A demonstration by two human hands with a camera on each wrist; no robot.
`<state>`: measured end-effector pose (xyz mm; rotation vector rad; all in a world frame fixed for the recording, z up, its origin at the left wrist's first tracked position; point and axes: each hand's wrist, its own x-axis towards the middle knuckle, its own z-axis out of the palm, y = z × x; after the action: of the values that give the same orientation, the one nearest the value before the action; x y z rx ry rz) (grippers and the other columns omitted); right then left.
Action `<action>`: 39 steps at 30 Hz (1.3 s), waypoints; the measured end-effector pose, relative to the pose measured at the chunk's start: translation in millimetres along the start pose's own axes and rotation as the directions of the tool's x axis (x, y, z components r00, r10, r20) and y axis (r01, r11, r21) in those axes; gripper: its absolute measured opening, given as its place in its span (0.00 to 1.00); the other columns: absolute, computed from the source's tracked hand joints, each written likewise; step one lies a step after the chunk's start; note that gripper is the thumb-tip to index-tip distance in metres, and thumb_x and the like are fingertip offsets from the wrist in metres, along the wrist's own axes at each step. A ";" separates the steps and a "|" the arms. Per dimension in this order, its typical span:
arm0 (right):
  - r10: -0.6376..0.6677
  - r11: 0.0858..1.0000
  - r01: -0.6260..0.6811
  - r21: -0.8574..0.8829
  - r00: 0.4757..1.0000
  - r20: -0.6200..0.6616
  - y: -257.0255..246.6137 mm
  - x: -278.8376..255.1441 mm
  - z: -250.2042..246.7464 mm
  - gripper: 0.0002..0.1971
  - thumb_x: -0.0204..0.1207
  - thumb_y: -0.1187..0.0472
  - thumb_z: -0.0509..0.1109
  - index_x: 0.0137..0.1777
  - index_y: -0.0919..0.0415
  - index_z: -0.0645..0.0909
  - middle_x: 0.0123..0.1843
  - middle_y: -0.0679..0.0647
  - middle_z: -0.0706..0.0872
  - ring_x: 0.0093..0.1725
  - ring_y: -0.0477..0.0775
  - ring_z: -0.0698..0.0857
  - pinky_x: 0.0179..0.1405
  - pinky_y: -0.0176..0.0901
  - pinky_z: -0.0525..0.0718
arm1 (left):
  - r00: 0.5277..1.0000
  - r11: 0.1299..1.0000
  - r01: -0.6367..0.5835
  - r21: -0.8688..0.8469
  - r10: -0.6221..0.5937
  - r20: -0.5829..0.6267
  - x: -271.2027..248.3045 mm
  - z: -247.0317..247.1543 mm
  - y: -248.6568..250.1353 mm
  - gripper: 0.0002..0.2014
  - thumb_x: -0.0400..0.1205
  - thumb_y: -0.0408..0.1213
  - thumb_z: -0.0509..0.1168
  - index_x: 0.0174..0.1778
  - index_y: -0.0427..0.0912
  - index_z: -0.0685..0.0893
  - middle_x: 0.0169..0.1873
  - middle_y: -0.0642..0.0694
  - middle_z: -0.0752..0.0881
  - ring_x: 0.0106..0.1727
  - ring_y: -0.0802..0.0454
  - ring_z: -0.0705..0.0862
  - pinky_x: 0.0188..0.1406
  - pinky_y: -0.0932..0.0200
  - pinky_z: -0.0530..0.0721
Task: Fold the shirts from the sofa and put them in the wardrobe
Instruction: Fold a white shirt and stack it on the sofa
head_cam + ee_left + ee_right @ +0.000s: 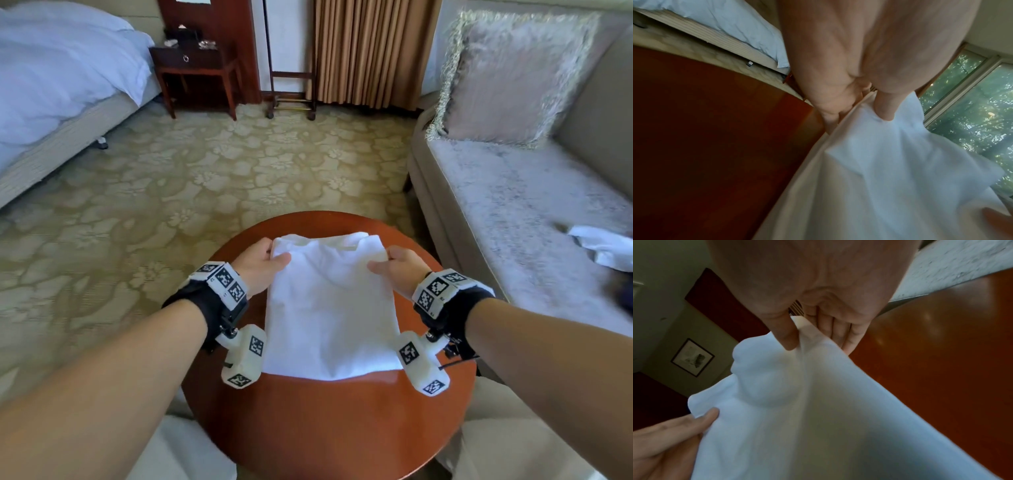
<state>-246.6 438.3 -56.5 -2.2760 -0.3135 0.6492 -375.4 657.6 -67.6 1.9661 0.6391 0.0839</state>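
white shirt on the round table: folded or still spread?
Partly folded: the white shirt lies as a narrow panel, no sleeves showing; left hand and right hand pinch its far corners.

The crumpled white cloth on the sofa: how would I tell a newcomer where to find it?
Start at the grey sofa on the right of the room, and follow its seat toward its near end. The crumpled white cloth lies there at the picture's edge. Unlike the white shirt on the round table, it is unfolded and nobody holds it.
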 end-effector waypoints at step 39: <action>-0.217 0.604 0.360 -0.711 0.933 0.289 -9.9 45.7 57.0 0.54 0.70 0.23 0.59 0.86 0.49 0.39 0.86 0.52 0.33 0.84 0.56 0.31 0.84 0.60 0.40 | 0.994 0.636 -0.099 0.765 0.033 0.102 43.7 23.0 -0.3 0.30 0.83 0.57 0.60 0.82 0.60 0.63 0.86 0.54 0.40 0.86 0.51 0.36 0.82 0.37 0.38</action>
<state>-239.1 497.3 -100.0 -2.8471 -1.2293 0.6062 -330.5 659.4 -88.1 2.8174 0.5975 -0.2753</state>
